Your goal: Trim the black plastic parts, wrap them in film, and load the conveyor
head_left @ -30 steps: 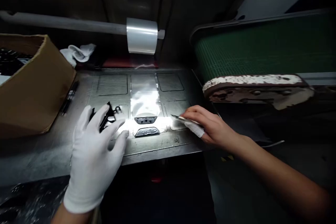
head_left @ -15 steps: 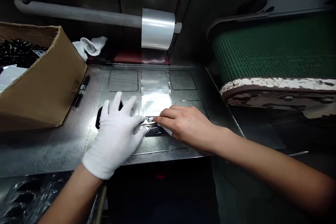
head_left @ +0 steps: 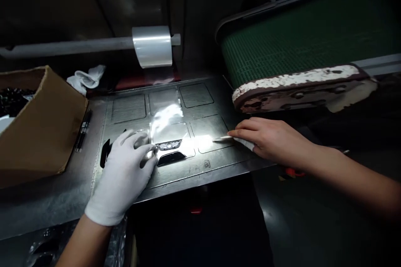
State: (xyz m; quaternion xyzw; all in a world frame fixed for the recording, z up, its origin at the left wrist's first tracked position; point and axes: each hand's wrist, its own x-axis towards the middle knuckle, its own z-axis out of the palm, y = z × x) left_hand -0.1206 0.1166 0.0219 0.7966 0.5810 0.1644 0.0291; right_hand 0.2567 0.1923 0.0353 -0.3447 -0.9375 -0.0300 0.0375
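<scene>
Counted: two hands, one gloved left hand (head_left: 120, 175) and one bare right hand (head_left: 266, 139); one thin pointed tool (head_left: 222, 138); two trapezoid pieces (head_left: 171, 158); one metal surface (head_left: 181, 178); one film roll (head_left: 153, 48); one rod (head_left: 94, 46); one cardboard box (head_left: 46, 133); one white cloth (head_left: 87, 78); one green belt (head_left: 300, 46).

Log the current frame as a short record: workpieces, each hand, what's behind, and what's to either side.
Workpieces: speckled gray trapezoidal piece just beyond a black trapezoidal piece
Left hand: white-gloved, fingertips beside both pieces; contact unclear
Right hand: holds thin pointed tool, away from both pieces
Behind: film roll on bar
Left side: cardboard box
Right side: green belt
</scene>
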